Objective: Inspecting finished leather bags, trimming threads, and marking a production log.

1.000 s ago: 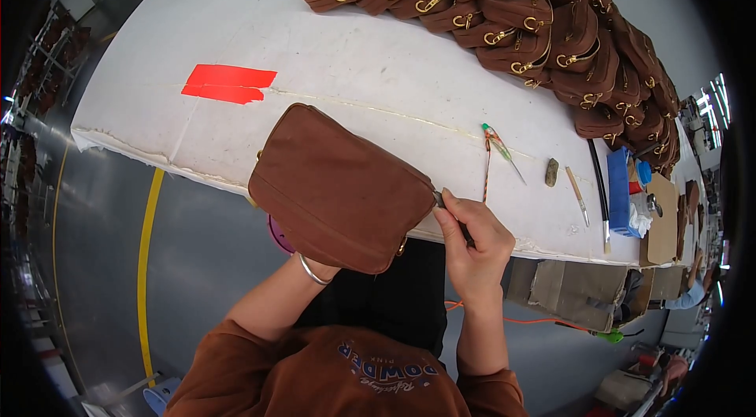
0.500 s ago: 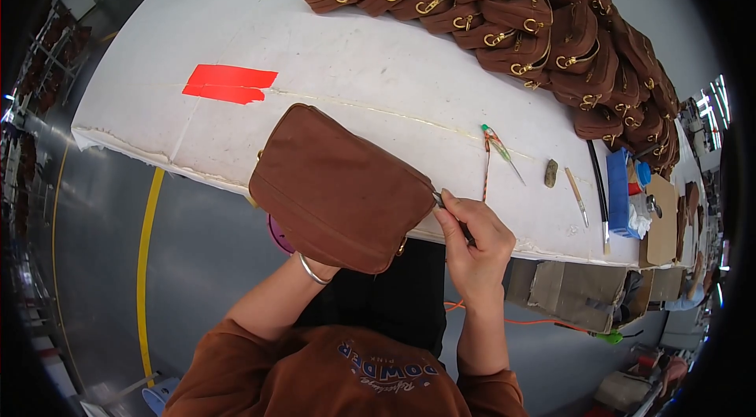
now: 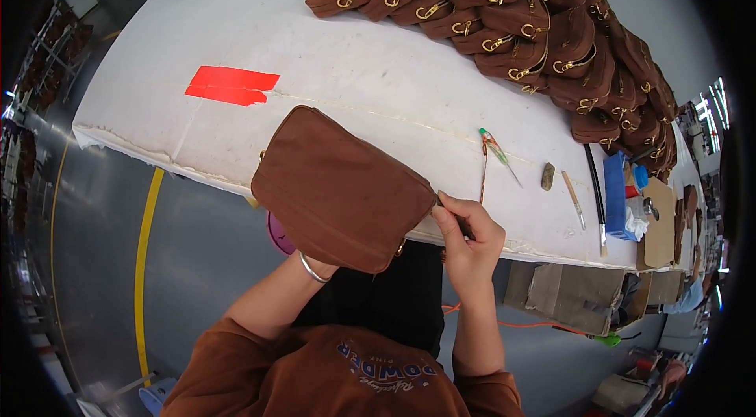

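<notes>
A brown soft bag (image 3: 339, 189) with brass fittings at its edges is held over the table's near edge. My left hand (image 3: 318, 266), a silver bangle at the wrist, supports it from underneath, fingers hidden by the bag. My right hand (image 3: 470, 248) is closed at the bag's right corner, thumb and forefinger pinching a narrow dark piece there that I cannot make out clearly. Beyond it lie a green-handled pointed tool (image 3: 494, 145), a small stone-like block (image 3: 547, 176) and a thin brush (image 3: 573, 198).
Brown bags (image 3: 512, 15) pile across the back right of the white table (image 3: 142, 63). Red tape (image 3: 231, 84) marks its left part. A blue bin (image 3: 618, 196) and long dark brush (image 3: 596, 189) lie right. Below are cardboard (image 3: 551, 295) and an orange cable (image 3: 528, 325). Someone's blue sleeve (image 3: 689, 299) shows far right.
My right hand has shifted slightly left, its fingers still at the bag's corner. The bag is almost unmoved. The table and pile sit slightly differently in the view.
</notes>
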Demonstrator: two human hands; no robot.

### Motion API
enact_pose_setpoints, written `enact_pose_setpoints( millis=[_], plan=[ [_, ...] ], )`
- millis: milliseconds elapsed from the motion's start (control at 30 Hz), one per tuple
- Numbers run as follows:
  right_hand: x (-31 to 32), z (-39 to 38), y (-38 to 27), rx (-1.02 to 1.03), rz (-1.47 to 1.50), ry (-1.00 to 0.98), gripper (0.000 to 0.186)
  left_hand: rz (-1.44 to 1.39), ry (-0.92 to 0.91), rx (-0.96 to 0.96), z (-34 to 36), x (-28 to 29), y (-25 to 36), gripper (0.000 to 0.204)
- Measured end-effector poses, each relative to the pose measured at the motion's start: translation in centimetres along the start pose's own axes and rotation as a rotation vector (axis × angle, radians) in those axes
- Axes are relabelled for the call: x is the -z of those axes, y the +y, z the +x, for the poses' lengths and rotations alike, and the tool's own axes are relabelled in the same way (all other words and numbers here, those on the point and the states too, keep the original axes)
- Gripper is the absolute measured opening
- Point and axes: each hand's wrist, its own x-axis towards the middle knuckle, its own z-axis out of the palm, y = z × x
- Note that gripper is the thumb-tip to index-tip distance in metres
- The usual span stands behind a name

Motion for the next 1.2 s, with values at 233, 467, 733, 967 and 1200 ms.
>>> enact_pose_setpoints(
  millis=[233, 467, 733, 967, 1200],
  plan=[
    [0.3, 0.3, -1.2, -0.241, 0.66, 0.125, 0.012, -0.024, -0.031, -0.027, 0.0, 2.0, -0.2, 0.05],
    [-0.2, -0.2, -1.9, -0.125, 0.288, 0.001, 0.012, -0.065, -0.074, -0.073, 0.2, 2.7, -0.8, 0.048],
    [-4.2, 1.8, -5.8, 0.244, -0.188, -0.229, 0.012, 0.256, -0.068, -0.083, 0.1, 2.4, 0.0, 0.046],
    [-4.1, 2.8, -7.2, 0.318, -0.398, -0.316, 0.01, 0.15, -0.106, -0.121, 0.0, 2.0, -0.2, 0.046],
    [-2.8, 5.0, -7.6, 0.205, -0.211, -0.267, 0.013, 0.472, -0.002, -0.094, -0.9, -0.8, 0.5, 0.047]
  ],
)
